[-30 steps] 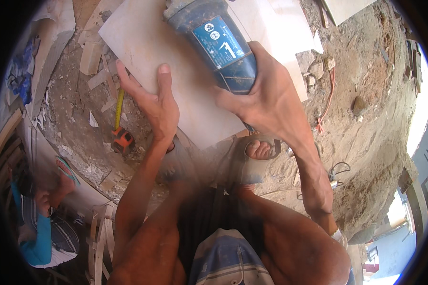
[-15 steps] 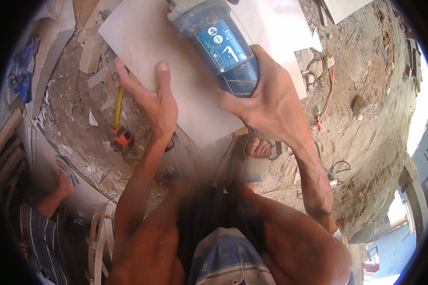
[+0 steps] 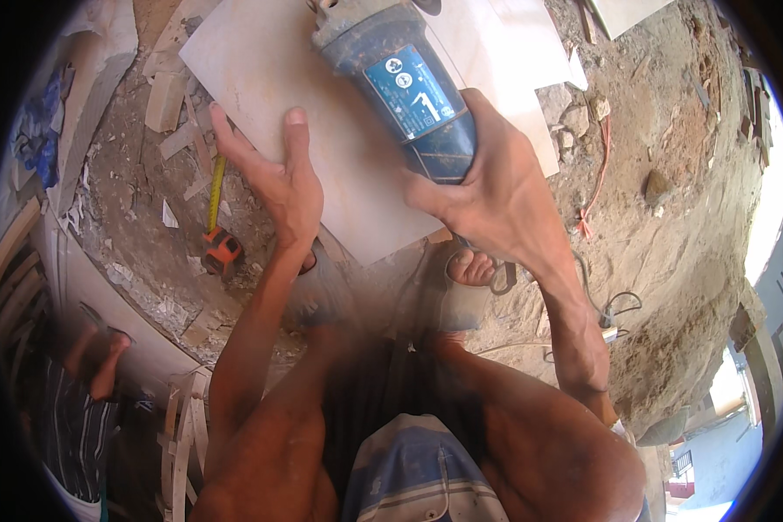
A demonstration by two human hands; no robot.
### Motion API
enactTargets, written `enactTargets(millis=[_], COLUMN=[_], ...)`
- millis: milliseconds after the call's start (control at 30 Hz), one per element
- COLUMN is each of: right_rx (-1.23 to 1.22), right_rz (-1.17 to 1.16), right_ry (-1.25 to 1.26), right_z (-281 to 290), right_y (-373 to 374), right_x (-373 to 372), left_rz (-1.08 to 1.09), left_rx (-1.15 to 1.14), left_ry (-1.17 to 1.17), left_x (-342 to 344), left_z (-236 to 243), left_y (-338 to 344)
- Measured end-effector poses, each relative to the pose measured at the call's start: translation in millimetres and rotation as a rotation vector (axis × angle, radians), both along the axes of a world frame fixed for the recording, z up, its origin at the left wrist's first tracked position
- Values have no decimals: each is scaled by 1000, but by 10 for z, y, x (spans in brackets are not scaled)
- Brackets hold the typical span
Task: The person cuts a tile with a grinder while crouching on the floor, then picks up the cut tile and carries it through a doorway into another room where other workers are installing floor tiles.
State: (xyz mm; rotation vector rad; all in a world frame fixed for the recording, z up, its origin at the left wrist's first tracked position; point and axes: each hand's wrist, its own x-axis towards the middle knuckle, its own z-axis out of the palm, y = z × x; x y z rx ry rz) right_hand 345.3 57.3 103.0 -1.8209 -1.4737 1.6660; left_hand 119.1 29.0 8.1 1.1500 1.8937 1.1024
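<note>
My right hand (image 3: 500,178) is wrapped round the rear of a blue angle grinder (image 3: 409,96), whose front end reaches past the top of the picture. Beneath it lies a pale tile (image 3: 357,187), one corner pointing toward my feet. My left hand (image 3: 278,178) rests at the tile's left edge, thumb and fingers spread, with nothing in it. Just left of that hand, an orange and black tape measure (image 3: 222,248) lies on the ground with its yellow blade drawn out. Whatever disc the grinder carries is out of sight.
Broken tile pieces and wood offcuts (image 3: 167,100) litter the dirt at left. A red cord (image 3: 596,191) and stones (image 3: 574,126) lie right of the tile. A cable (image 3: 613,311) runs near my right forearm. Another person's leg (image 3: 109,365) shows at lower left.
The grinder has shifted slightly down and to the right in my right hand's grip. My left hand has barely moved. The other person's foot at lower left has moved down.
</note>
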Motion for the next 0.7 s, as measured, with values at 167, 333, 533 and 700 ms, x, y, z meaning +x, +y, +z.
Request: enactTargets(millis=[167, 333, 533, 700], right_rx=[27, 4, 17, 89], right_rz=[-5, -11, -15, -3], right_ry=[-3, -1, -5, 15], right_z=[-10, 7, 3, -32], right_y=[-55, -90, -151, -199], right_x=[32, 44, 70, 83], left_rz=[-3, -9, -19, -31], left_rx=[1, 6, 4, 14], left_ry=[-22, -26, -30, -21], left_x=[27, 1, -3, -9], left_z=[29, 8, 13, -5], left_y=[12, 4, 1, -4])
